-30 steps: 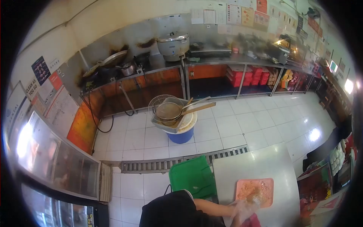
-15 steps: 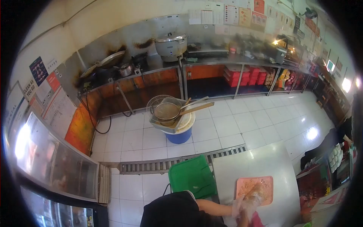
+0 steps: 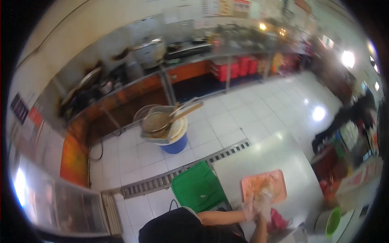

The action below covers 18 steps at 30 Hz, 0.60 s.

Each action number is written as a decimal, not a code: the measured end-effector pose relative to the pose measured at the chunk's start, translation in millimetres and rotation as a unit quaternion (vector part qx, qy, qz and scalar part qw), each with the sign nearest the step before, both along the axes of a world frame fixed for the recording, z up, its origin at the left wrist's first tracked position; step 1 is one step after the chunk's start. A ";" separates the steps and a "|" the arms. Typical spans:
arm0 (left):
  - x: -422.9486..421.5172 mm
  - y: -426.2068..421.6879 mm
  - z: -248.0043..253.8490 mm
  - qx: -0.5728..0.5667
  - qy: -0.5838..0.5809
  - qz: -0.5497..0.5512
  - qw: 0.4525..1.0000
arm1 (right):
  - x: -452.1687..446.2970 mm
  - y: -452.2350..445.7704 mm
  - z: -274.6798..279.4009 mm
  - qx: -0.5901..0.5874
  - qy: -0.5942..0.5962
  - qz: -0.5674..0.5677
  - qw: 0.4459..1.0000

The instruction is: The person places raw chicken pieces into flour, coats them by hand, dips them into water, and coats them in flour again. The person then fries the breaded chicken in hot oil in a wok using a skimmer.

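My left hand (image 3: 249,208), in a clear plastic covering, comes in from the left and lies against my right hand (image 3: 263,207). Its fingers look closed, but blur and crinkled plastic hide what they hold. Clear plastic also covers my right hand, whose fingers I cannot make out. Both hands are at the near edge of a pink tray (image 3: 279,182), with the plastic reaching over it. Orange-brown crumbs or residue (image 3: 259,180) mark the tray's bottom. A crumpled dark pink cloth or bag (image 3: 278,220) lies just right of my wrists.
The tray rests on a steel table (image 3: 233,164). Left of it is a green lid or bin (image 3: 198,186). A blue bucket (image 3: 175,146) bearing strainers stands beyond the floor drain (image 3: 162,178). A green-rimmed container (image 3: 333,222) is at right. Another person (image 3: 348,117) is at far right.
The view has turned, so the room appears shifted left and tilted. Both hands stay together at the tray's near edge. The green-rimmed container shows more fully.
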State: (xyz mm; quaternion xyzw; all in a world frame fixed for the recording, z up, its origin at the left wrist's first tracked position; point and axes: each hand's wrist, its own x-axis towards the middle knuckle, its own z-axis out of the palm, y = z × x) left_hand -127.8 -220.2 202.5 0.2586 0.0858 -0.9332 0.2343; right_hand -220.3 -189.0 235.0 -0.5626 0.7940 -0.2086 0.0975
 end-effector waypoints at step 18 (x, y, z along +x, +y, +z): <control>-25.2 -11.6 48.5 -0.147 0.037 -0.051 0.987 | -25.8 15.6 -31.2 -0.099 -0.678 -0.183 0.705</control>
